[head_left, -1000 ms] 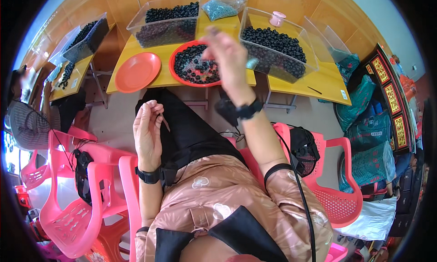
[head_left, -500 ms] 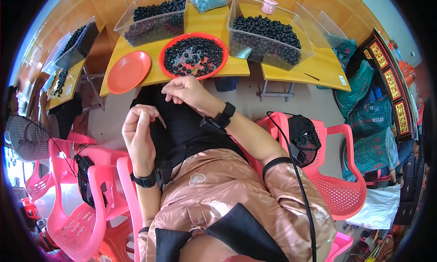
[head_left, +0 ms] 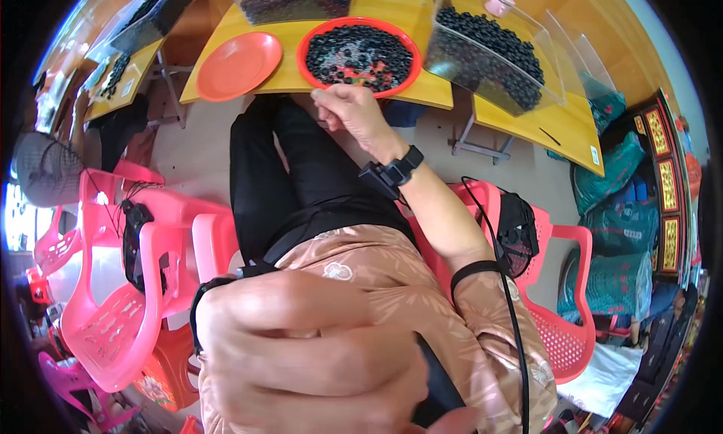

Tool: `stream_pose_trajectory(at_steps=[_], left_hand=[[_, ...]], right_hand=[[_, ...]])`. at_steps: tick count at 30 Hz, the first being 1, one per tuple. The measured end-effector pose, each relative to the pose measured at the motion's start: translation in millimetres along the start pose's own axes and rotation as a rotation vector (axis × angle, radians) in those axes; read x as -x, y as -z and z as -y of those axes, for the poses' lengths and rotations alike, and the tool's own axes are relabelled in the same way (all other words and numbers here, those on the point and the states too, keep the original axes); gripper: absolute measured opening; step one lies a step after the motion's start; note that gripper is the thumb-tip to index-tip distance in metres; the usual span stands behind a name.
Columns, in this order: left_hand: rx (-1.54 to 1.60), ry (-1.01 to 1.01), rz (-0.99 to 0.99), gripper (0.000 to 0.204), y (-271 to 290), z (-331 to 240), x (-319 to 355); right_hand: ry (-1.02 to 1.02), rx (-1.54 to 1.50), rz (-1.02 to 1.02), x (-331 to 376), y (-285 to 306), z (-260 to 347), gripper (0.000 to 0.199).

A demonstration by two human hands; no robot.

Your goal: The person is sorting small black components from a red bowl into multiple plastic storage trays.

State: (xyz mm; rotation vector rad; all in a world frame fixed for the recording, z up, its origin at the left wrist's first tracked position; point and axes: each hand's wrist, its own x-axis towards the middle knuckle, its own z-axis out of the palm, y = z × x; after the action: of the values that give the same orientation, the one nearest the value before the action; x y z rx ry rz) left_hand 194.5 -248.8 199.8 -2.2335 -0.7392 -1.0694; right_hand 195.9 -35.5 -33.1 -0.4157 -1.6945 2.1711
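My left hand (head_left: 301,351) is raised very close to the camera, large and slightly blurred. Its fingers are curled, and whatever they may hold is hidden. My right hand (head_left: 352,116) hovers just off the table's front edge, below a red round tray (head_left: 303,61). Thumb and fingers are pressed together there; anything between them is too small to make out. Black beads (head_left: 354,46) cover much of the tray, with paler small bits among them and some red bottom showing. An orange-red plate (head_left: 239,65) lies left of the tray.
Clear bins (head_left: 493,68) of black beads stand on the yellow tables (head_left: 433,91). Pink plastic chairs (head_left: 120,313) flank me, and a black cable (head_left: 520,359) runs down my right side. Green sacks (head_left: 614,283) are piled at right. Another person (head_left: 49,166) sits at far left.
My left hand has risen from above my lap to close before the camera. My right hand stays pinched near the tray. The whole view has shifted, with the tables now higher in it.
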Motion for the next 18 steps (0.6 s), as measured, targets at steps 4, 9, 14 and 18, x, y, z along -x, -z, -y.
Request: stream_pose_trajectory(at_steps=[4, 9, 14, 18], left_hand=[[-0.052, 0.155, -0.382, 0.046, -41.0, -4.1, 5.7], [0.251, 0.318, -0.363, 0.032, -11.4, -27.0, 6.1], [0.335, 0.584, -0.436, 0.025, 7.0, -29.8, 43.2], [0.06, 0.897, -0.157, 0.017, 0.4, -15.0, 55.4]], right_hand=[[-0.009, -0.012, -0.071, -6.0, 0.4, -4.5, 0.029], [0.014, 0.004, -0.117, -14.4, 9.8, -11.4, 0.032], [0.047, -0.02, -0.111, -16.0, 5.5, -13.7, 0.031], [0.03, -0.061, -0.147, -12.2, -2.4, -10.2, 0.029]])
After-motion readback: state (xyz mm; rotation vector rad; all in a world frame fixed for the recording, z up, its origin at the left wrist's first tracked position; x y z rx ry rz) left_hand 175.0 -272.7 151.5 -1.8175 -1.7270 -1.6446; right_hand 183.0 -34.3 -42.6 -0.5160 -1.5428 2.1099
